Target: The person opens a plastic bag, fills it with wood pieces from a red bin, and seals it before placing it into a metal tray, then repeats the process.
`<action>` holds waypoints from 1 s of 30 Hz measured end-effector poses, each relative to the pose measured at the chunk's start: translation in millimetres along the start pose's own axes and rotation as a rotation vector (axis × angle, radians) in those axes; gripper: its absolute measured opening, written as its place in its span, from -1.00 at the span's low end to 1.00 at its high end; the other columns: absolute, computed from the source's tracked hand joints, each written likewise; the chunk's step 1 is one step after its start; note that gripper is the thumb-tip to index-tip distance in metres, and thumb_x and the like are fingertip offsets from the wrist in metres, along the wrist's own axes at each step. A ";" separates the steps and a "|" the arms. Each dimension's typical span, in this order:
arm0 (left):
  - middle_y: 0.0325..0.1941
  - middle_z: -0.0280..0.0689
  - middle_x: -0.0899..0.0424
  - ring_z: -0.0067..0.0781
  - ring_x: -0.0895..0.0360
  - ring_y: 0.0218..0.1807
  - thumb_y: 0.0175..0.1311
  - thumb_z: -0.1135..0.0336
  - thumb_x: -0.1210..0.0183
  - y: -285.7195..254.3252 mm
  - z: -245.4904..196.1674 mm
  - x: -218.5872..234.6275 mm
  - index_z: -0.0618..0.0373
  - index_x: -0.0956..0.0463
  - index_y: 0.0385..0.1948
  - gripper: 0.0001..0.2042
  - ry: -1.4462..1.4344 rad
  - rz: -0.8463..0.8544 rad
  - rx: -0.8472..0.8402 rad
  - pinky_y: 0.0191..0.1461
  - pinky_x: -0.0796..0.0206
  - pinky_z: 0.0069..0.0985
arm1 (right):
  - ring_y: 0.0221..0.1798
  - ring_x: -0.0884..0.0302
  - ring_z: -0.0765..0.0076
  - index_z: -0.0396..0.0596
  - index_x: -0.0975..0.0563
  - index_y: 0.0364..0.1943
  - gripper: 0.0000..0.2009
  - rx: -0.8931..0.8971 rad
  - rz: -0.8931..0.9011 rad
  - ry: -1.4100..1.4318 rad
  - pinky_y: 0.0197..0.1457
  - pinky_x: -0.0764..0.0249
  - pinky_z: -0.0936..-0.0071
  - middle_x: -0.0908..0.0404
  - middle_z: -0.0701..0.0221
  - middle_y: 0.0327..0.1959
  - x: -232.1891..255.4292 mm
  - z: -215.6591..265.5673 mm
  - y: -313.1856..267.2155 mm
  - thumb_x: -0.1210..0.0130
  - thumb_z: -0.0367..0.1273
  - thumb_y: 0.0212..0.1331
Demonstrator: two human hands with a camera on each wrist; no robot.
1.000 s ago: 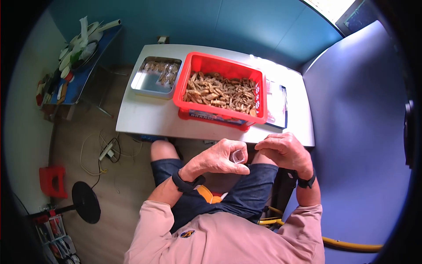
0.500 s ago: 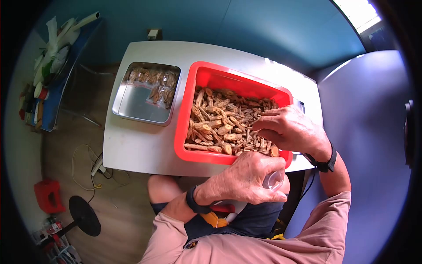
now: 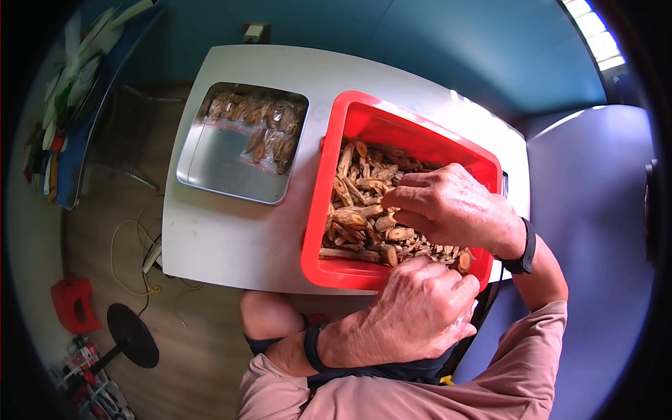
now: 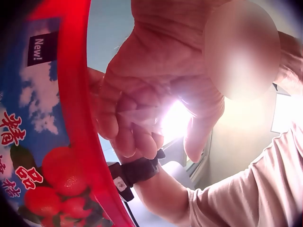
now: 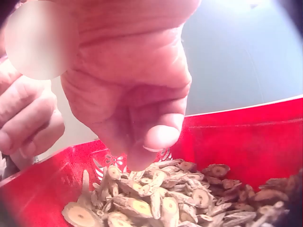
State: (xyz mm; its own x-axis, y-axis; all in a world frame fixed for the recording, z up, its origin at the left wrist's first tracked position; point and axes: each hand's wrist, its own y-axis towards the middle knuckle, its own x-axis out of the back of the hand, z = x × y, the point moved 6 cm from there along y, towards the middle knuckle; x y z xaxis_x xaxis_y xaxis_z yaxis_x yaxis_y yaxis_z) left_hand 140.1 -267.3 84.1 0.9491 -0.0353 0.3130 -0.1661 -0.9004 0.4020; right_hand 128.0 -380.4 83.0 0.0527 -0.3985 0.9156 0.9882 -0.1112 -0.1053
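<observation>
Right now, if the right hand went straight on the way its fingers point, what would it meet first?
Most likely the dried root slices in the red tub, just below the right hand's fingertips. Any remaining gap is hard to judge.

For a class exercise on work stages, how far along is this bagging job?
Done: several filled bags lie in the metal tray. In hand: the left hand holds a clear bag, its fill hidden; the right hand is at the dried pieces. Left: many loose pieces in the red basket, so probably much bagging; no target count shows.
</observation>
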 end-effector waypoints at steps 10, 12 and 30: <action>-0.46 -0.27 -0.55 -0.21 -0.58 -0.34 -0.06 0.15 -0.46 -6.0 -12.7 4.8 0.14 -0.50 -0.31 -0.62 -0.041 -0.045 -0.050 -0.18 -0.41 -0.27 | -0.32 -0.61 -0.10 -0.21 -0.54 -0.19 -0.73 0.051 0.060 -0.025 -0.26 -0.53 0.05 -0.57 0.13 -0.35 -31.5 14.2 27.4 -0.25 -0.38 0.04; -0.45 -0.26 -0.56 -0.19 -0.60 -0.33 -0.05 0.15 -0.45 -5.3 -10.2 4.8 0.14 -0.50 -0.32 -0.62 -0.006 -0.045 -0.037 -0.17 -0.41 -0.25 | -0.33 -0.61 -0.10 -0.20 -0.52 -0.21 -0.75 0.058 0.050 -0.025 -0.28 -0.52 0.05 -0.55 0.14 -0.37 -32.9 13.0 27.5 -0.24 -0.39 0.05; -0.53 -0.21 -0.62 -0.13 -0.64 -0.44 -0.10 0.15 -0.52 1.4 16.3 34.5 0.10 -0.52 -0.51 -0.66 0.059 -0.170 0.141 -0.33 -0.46 -0.26 | -0.44 -0.51 0.53 -0.23 -0.58 -0.14 -0.83 -0.301 -0.432 0.390 -0.36 -0.44 0.51 -0.54 0.42 -0.44 42.4 5.6 -72.3 -0.23 -0.44 0.26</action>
State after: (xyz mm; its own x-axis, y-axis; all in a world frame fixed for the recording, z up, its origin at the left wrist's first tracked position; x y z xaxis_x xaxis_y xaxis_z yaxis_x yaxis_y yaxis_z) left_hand 177.0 -276.9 81.5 0.9424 0.1435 0.3021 0.0379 -0.9433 0.3298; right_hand 59.6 -384.2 131.6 -0.4523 -0.5556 0.6977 0.8223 -0.5626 0.0850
